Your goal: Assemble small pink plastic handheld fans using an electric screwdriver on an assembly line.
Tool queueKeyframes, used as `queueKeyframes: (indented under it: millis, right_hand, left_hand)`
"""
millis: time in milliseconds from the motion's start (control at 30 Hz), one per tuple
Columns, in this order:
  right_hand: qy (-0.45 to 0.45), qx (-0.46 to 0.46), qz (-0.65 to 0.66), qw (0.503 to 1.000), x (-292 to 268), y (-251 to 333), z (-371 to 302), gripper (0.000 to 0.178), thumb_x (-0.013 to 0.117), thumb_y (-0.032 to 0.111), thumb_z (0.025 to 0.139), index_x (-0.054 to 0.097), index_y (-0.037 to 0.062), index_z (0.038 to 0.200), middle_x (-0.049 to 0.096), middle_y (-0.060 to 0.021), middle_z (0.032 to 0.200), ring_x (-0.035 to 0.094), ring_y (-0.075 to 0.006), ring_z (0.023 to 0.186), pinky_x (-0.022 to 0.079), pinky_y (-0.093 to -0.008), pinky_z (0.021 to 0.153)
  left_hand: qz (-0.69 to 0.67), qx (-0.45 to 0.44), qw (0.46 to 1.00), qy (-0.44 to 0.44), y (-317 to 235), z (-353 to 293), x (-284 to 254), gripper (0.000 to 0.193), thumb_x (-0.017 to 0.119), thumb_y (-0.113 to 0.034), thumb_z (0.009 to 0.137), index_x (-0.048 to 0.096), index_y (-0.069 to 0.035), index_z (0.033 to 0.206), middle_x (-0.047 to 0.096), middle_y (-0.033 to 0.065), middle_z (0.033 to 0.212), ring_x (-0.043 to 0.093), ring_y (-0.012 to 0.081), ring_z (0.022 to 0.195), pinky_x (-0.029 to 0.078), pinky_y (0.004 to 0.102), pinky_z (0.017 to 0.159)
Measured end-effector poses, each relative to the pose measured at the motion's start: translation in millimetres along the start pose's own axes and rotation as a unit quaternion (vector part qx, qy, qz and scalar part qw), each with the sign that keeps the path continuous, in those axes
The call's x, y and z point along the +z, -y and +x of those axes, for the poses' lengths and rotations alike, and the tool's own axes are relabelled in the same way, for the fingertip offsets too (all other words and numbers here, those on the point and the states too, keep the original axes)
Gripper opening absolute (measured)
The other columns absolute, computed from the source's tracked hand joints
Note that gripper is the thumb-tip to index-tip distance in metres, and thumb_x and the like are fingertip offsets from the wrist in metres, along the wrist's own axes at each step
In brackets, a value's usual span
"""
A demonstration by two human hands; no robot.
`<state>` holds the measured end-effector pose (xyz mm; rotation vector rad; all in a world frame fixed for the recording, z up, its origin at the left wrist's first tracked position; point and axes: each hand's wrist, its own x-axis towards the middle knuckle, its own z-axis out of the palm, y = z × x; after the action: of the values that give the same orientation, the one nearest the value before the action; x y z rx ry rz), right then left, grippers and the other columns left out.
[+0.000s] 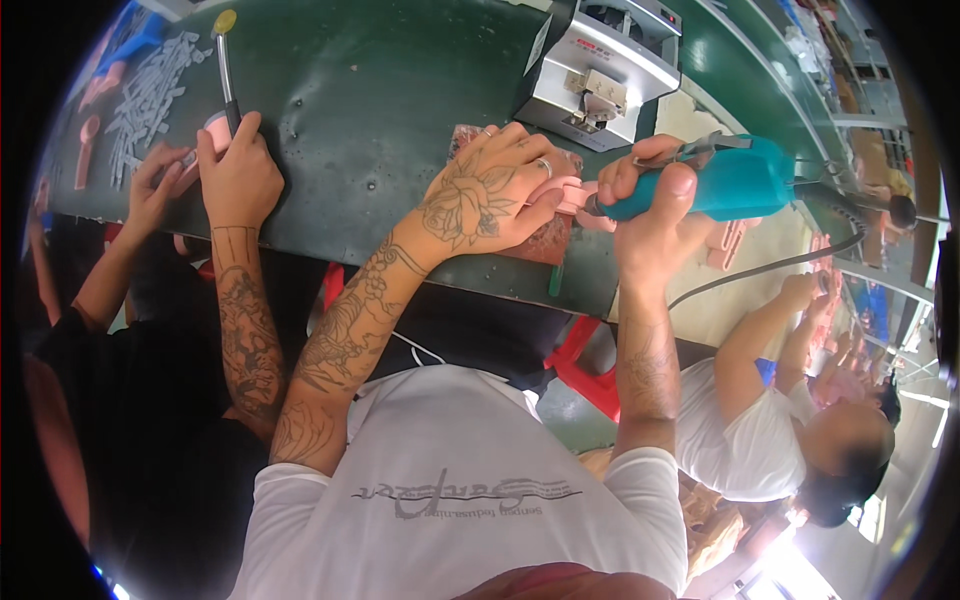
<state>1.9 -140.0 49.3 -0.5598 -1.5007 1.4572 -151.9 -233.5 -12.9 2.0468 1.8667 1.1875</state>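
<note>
My left hand [500, 190], with a ring on one finger, presses a pink plastic part [572, 195] down over a worn reddish board [535, 245]. Much of that part is hidden under my fingers. My right hand [655, 205] is wrapped round a teal electric screwdriver [735, 180], which lies nearly level with its nose pointing left at the pink part. Its tip is hidden, so I cannot tell whether it touches. A dark cord [770, 255] runs from the tool's right end.
A silver-and-black machine [600, 85] stands behind my hands on the green table [380, 100]. Grey strips [160, 90] lie piled at the far left. A co-worker's hand [240, 180] there holds a dark-handled tool. Pink parts [725, 245] and another person [760, 420] are on the right.
</note>
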Motion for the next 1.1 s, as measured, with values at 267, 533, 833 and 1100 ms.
queueKeyframes:
  millis: [267,533,833,1100]
  right_hand:
    - [0.037,-0.040,-0.045,0.997,3,-8,-3,0.050,0.063,0.047,0.104,0.051,-0.0006,0.097,0.055,-0.0094,0.071,0.053,-0.0184,0.061,0.048,-0.0340,0.058]
    - [-0.021,0.017,-0.001,1.000,-2,-10,-7,0.046,0.066,0.043,0.103,0.058,-0.0015,0.102,0.058,-0.0072,0.073,0.057,-0.0167,0.063,0.049,-0.0318,0.058]
    - [-0.140,-0.097,0.134,0.976,-62,32,-58,0.070,0.056,0.074,0.096,0.057,0.0051,0.108,0.048,-0.0050,0.064,0.047,-0.0181,0.055,0.040,-0.0335,0.053]
    - [-0.182,-0.079,-0.019,0.980,-73,23,-94,0.077,0.067,0.068,0.092,0.054,-0.0057,0.107,0.054,-0.0076,0.066,0.056,-0.0210,0.056,0.045,-0.0326,0.050]
  left_hand:
    - [0.011,-0.009,0.999,0.032,-7,5,-6,0.025,0.065,-0.027,0.095,0.075,-0.010,0.110,0.067,0.0042,0.115,0.059,0.0277,0.106,0.048,0.0469,0.093]
    - [0.006,0.006,1.000,0.024,-9,5,-8,0.028,0.070,-0.025,0.091,0.073,-0.010,0.114,0.068,0.0034,0.117,0.060,0.0276,0.105,0.049,0.0464,0.095]
    - [0.046,0.084,0.994,0.045,-46,-19,-12,0.023,0.077,-0.020,0.085,0.069,-0.007,0.103,0.064,0.0076,0.109,0.060,0.0287,0.104,0.044,0.0463,0.097]
    - [-0.016,0.062,0.997,0.033,-40,-20,-15,0.026,0.075,-0.015,0.089,0.064,-0.006,0.110,0.065,0.0070,0.111,0.060,0.0296,0.102,0.045,0.0451,0.094]
